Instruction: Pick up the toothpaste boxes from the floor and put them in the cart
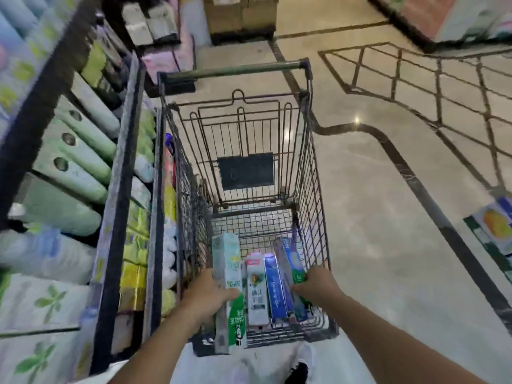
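- A dark wire shopping cart (310, 173) stood in a store aisle, seen from above; its basket was a grid of thin metal rods with a green-sleeved handle bar (235, 70) at the far end.
- A folded wire child-seat flap with a flat dark panel (245, 171) lay against the far inner wall of the cart.
- Four long, rectangular cardboard toothpaste boxes lay side by side at the near end of the basket, lengthwise.
- The left hand (206, 293) was curled around the green-and-white box (231, 275), thumb across its face; that box tilted up over the cart's near rim.
- Beside it lay a white box with a pink end (256, 289), then a dark blue box (274, 286).
- The right hand (318, 281) closed its fingers on the lower end of the blue-and-green box (291, 259), which leaned against the cart's right wall.
- The cart's left side stood just beside a dark metal shelf rack (122, 162) stocked with soft plastic-wrapped packs in pale green, white and yellow, leaving almost no gap.
- To the right, the polished beige floor (374, 217), glossy and inlaid with dark lines, lay open and wide.
- Brown cartons (241, 15) sat beyond the handle, well apart from the cart.
- More goods showed at the far right floor edge (496, 225), blurred.
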Tool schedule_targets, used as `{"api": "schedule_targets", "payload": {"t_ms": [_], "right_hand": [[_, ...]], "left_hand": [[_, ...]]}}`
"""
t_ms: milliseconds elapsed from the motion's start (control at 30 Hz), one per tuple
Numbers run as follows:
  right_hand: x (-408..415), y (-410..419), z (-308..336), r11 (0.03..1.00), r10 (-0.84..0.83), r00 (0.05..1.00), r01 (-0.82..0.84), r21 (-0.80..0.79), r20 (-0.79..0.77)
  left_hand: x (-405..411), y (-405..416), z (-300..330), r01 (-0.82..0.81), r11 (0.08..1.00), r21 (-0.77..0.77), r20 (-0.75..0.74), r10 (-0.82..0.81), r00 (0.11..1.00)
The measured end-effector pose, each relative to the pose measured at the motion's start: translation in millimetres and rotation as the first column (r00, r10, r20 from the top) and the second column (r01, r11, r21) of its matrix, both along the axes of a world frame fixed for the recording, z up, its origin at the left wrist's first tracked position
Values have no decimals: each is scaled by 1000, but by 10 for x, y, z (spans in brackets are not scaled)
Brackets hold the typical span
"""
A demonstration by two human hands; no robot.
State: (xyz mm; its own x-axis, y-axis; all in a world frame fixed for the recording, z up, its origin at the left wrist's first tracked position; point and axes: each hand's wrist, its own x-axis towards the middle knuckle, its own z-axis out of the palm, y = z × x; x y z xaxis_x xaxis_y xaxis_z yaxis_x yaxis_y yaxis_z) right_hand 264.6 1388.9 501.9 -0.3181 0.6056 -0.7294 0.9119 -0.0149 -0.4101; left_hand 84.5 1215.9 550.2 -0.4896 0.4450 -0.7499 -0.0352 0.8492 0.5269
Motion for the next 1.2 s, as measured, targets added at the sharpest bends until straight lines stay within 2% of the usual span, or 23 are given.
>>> {"api": "schedule_targets", "payload": {"t_ms": [100, 267, 433, 667, 767, 933, 1100, 1200], "right_hand": [[-82, 6, -439, 999, 32, 998, -30, -34, 55], [-208, -28, -1085, 996, -16, 995, 25, -88, 98], [-439, -127, -1425, 998, -15, 994, 22, -67, 112], [-459, -215, -1530, 994, 104, 983, -100, -34, 150], [-416, -154, -1523, 995, 90, 986, -84, -50, 142], [-367, 6, -1475, 994, 104, 983, -109, 20, 152], [-354, 76, -1477, 997, 42, 987, -51, 56, 154], [-356, 77, -1488, 997, 40, 986, -51, 65, 162]], "left_hand": [[-45, 87, -377, 27, 997, -75, -14, -28, 1000], [-128, 108, -983, -9, 992, -127, 37, 14, 999], [-177, 69, -1351, -60, 986, -154, 66, 71, 995], [-319, 40, -1655, 4, 977, -214, 49, 7, 999], [-322, 121, -1749, 103, 964, -244, -15, -110, 994], [-258, 278, -1910, 262, 905, -336, -94, -309, 946], [-173, 323, -2057, 309, 892, -329, -108, -360, 927], [-136, 334, -2088, 317, 909, -271, -95, -353, 931]]}}
